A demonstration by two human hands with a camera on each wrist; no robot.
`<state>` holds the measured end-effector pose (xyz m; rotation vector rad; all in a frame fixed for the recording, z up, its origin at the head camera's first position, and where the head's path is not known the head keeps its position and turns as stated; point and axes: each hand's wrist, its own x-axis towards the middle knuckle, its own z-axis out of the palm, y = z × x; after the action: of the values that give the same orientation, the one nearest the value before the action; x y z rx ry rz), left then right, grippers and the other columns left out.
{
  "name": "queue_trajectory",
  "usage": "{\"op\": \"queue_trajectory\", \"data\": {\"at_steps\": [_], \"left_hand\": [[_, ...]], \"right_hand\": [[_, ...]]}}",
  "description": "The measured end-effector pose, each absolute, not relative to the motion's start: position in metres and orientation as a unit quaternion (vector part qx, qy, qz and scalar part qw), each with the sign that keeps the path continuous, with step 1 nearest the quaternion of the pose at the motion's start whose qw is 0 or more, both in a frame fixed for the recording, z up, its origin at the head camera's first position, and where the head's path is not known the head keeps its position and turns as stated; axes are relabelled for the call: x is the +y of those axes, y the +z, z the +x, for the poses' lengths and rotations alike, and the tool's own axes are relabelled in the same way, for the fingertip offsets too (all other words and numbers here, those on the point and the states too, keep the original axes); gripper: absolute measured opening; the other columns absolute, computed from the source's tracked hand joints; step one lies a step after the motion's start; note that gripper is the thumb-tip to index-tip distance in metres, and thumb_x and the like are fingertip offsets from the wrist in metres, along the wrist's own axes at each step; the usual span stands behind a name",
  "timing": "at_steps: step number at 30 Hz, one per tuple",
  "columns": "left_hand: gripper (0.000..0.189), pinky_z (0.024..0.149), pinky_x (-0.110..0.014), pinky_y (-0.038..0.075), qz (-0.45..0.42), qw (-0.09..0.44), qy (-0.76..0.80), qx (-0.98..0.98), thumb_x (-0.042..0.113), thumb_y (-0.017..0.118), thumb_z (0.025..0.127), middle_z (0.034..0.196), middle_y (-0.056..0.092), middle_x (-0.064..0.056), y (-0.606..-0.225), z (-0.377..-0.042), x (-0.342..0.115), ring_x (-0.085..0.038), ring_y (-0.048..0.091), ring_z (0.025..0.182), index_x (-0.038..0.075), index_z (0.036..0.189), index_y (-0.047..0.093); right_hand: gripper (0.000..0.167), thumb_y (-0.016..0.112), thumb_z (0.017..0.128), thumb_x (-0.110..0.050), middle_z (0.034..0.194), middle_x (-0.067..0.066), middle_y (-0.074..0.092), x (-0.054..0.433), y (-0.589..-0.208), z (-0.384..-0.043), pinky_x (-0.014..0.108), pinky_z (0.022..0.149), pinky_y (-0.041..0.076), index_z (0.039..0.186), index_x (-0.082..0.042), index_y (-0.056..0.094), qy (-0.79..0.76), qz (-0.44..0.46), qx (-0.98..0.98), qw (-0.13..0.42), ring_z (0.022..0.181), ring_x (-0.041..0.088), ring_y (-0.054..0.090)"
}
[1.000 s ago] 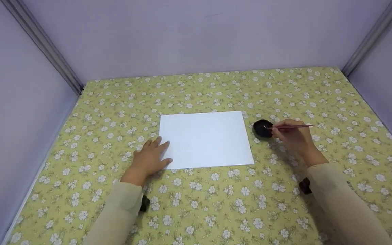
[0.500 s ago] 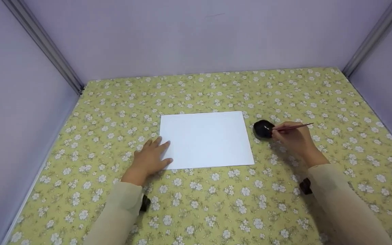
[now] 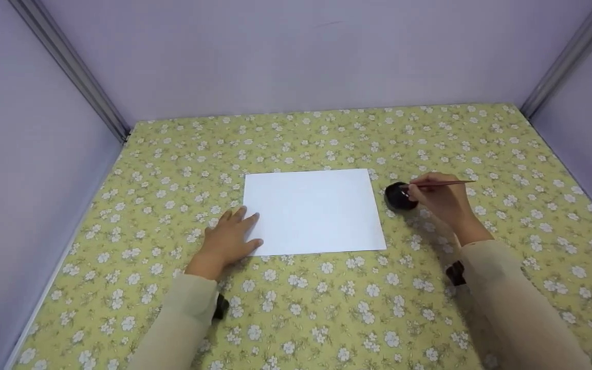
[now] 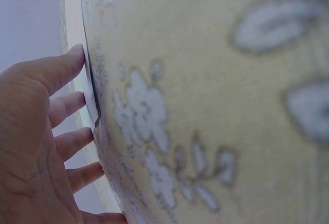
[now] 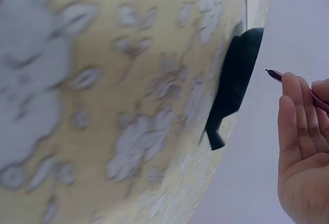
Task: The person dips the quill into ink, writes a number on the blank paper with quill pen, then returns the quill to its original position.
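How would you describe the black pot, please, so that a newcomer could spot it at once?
Look at the yellow flowered cloth, then at the white sheet lying on it. Just off that sheet's right edge, near the person's right hand, sits the black pot. Rounded and shiny, it differs from the flat, pale sheet and the slender reddish stick that hand holds.

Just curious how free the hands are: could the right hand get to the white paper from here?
Probably yes. The black dish stands between the right hand, which holds a slim reddish stick, and the white paper, but it looks low enough to pass over or go around.
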<state>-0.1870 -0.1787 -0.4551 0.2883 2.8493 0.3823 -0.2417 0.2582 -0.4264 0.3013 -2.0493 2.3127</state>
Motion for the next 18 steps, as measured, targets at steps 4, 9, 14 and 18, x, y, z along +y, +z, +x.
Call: {"op": "queue_trajectory", "data": {"at_steps": [4,9,14,18], "left_hand": [[0.065,0.098,-0.074,0.019,0.1,0.127,0.133,0.978,0.048,0.053,0.094,0.157,0.018,-0.01,-0.458,-0.188,-0.179,-0.039,0.012,0.141,0.022,0.15,0.033],[0.065,0.098,-0.074,0.019,0.101,0.126,0.131,0.978,0.048,0.053,0.094,0.157,0.018,-0.01,-0.457,-0.188,-0.179,-0.039,0.012,0.141,0.021,0.15,0.033],[0.065,0.098,-0.074,0.018,0.097,0.131,0.132,0.978,0.048,0.053,0.094,0.157,0.016,-0.009,-0.454,-0.186,-0.178,-0.039,0.011,0.142,0.022,0.15,0.032],[0.065,0.098,-0.074,0.019,0.095,0.133,0.131,0.978,0.048,0.053,0.094,0.157,0.017,-0.01,-0.452,-0.187,-0.178,-0.04,0.011,0.141,0.021,0.15,0.033]], "right_hand": [[0.015,0.054,0.085,0.022,0.074,0.018,0.068,0.249,-0.418,-0.242,0.03,0.061,0.056,0.094,0.033,0.051,0.733,0.103,-0.671,0.034,0.062,0.02,0.067],[0.015,0.061,0.086,0.012,0.084,0.032,0.065,0.235,-0.401,-0.238,0.026,0.061,0.056,0.092,0.026,0.06,0.633,0.131,-0.76,0.068,0.065,0.016,0.067],[0.015,0.065,0.087,0.005,0.087,0.034,0.064,0.221,-0.398,-0.241,0.021,0.058,0.053,0.093,0.018,0.065,0.575,0.133,-0.802,0.093,0.067,0.016,0.068],[0.014,0.064,0.086,0.006,0.086,0.034,0.064,0.21,-0.398,-0.245,0.021,0.059,0.054,0.092,0.018,0.066,0.576,0.134,-0.8,0.103,0.066,0.016,0.068]]}}
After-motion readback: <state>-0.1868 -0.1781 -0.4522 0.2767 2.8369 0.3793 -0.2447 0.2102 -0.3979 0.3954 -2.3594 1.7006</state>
